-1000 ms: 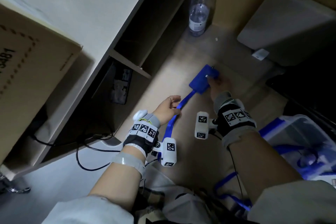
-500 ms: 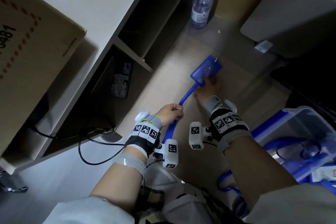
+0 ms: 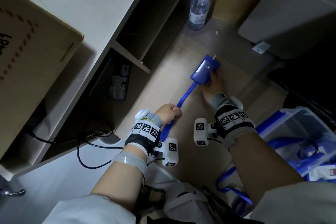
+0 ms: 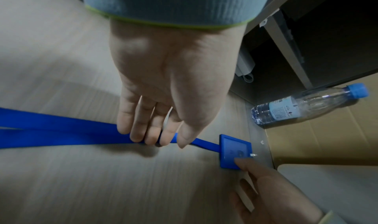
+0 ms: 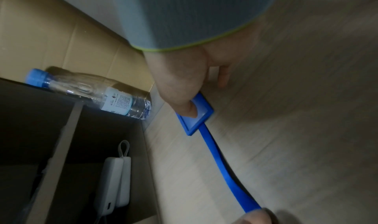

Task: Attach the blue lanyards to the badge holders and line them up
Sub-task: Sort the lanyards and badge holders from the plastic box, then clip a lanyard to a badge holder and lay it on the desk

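Observation:
A blue badge holder (image 3: 204, 72) lies on the pale wood floor with a blue lanyard (image 3: 185, 94) running from its near end back toward me. My right hand (image 3: 213, 83) pinches the holder at its right edge, the thumb (image 5: 189, 108) pressed on its face (image 5: 201, 115). My left hand (image 3: 169, 113) grips the lanyard partway along, fingers (image 4: 143, 130) curled over the doubled strap (image 4: 61, 130) and thumb against it. The strap between the hands (image 5: 219, 161) lies nearly straight. The holder (image 4: 233, 151) sits flat near the back wall.
A water bottle (image 3: 199, 5) stands at the back beside the open shelf unit (image 3: 145, 47). A clear bin (image 3: 309, 132) of blue lanyards sits at my right, a grey lid (image 3: 291, 14) behind it. Another lanyard (image 3: 232, 187) loops by my knee. A black cable (image 3: 91, 151) trails left.
My right hand slid from the holder's far corner to its near end, then to its right edge. My left hand closed tighter on the lanyard and stayed roughly in place.

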A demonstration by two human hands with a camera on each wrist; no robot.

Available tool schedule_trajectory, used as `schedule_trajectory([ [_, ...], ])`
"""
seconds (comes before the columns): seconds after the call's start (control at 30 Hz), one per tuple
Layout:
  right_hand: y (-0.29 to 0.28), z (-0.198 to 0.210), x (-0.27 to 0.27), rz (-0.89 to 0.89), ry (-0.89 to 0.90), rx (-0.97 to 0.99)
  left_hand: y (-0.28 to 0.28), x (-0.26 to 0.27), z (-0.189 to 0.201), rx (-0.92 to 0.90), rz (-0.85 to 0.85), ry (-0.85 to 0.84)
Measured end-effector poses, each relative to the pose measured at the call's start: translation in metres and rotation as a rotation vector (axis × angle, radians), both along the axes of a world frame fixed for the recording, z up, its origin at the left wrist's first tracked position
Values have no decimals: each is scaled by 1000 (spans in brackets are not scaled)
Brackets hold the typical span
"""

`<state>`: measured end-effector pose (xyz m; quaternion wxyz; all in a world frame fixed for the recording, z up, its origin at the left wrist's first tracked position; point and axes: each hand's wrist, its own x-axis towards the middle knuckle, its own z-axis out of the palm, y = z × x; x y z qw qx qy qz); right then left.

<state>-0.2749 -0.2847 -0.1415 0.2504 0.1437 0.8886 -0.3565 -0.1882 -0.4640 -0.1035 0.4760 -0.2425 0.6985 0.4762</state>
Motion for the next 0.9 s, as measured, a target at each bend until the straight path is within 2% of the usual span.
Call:
schedule_trajectory([
  [0.2,4,29,15,-39,33,-168,26,-7,29,81,176,91],
  [0.33,22,51,48,-240,9,-390,52,2,57,92,185,202],
  [0.43,46,70,82,-302,63,-470,76,18,74,99,144,277],
  [0.67,109,86,164,-476,130,-522,138,64,95,135,25,306],
  [0.8,133,91,201,-626,77,-513,166,76,99,160,-14,310],
  [0.9,149,97,227,-764,11,-437,190,75,94,192,-78,280],
])
